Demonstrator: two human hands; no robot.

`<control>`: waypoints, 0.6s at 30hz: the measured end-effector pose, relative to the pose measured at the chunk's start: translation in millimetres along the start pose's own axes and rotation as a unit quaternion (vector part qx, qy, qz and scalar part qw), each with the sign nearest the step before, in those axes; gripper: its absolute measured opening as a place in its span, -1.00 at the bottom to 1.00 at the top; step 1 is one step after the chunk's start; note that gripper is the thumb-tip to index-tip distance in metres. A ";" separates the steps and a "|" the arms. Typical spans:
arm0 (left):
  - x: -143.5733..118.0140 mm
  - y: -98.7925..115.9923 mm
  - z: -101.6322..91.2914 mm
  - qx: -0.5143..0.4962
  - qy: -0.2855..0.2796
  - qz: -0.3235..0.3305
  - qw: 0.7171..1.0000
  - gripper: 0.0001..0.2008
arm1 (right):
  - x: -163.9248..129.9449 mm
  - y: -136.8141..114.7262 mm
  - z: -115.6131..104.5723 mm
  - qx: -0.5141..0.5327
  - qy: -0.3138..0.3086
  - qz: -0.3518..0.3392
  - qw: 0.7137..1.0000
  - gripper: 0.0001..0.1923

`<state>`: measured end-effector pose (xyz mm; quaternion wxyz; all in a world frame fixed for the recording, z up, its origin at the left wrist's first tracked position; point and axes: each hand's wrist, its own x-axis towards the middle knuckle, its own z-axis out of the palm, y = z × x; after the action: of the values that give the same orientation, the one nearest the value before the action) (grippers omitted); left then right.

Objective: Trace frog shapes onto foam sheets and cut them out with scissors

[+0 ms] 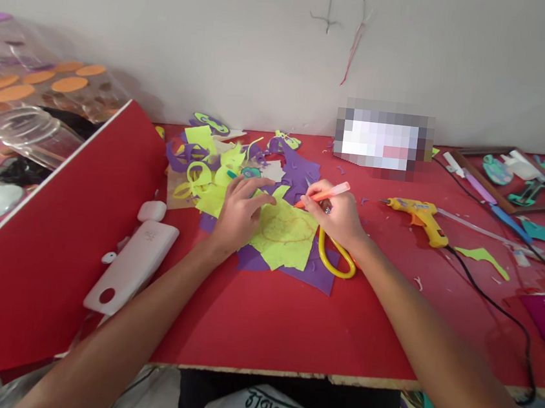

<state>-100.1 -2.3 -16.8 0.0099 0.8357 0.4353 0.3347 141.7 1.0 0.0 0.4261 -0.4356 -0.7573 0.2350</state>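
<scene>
My left hand [240,210] lies flat on a yellow-green foam sheet [286,235], fingers spread and pressing it down. An orange outline is drawn on that sheet. My right hand [337,214] grips an orange pen [327,193], its tip touching the sheet's upper right edge. Under the sheet lies a purple foam piece [311,273]. Yellow-handled scissors [337,259] rest on the table just below my right hand.
A heap of purple and yellow-green foam scraps [218,166] lies behind my hands on the red table [265,320]. A yellow glue gun [421,218] with a black cord lies to the right. White devices [132,264] rest at the left. A wooden frame [513,177] sits far right.
</scene>
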 end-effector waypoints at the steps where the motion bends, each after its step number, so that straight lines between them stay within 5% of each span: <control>1: -0.1 -0.6 0.7 0.002 -0.002 -0.002 1.000 -0.59 | 0.0 0.3 0.1 0.002 -0.002 -0.001 1.000 -0.63; 6: -0.3 -5.7 2.1 -0.010 -0.033 -0.005 0.999 -0.60 | -3.1 -6.6 6.8 0.050 0.031 0.002 0.998 -0.66; 11: 0.5 -7.9 4.4 -0.033 -0.052 -0.023 0.998 -0.53 | -10.2 -25.3 19.4 0.134 -0.061 -0.002 0.989 -0.78; 18: 0.8 -4.8 5.1 -0.049 -0.048 -0.056 0.996 -0.55 | -13.7 -27.4 27.7 0.077 -0.099 0.023 0.992 -0.89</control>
<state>-100.3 2.7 -21.7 0.0906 0.8235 0.4640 0.3136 109.0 -24.3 -0.8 0.3755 -0.3938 -0.7652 0.3440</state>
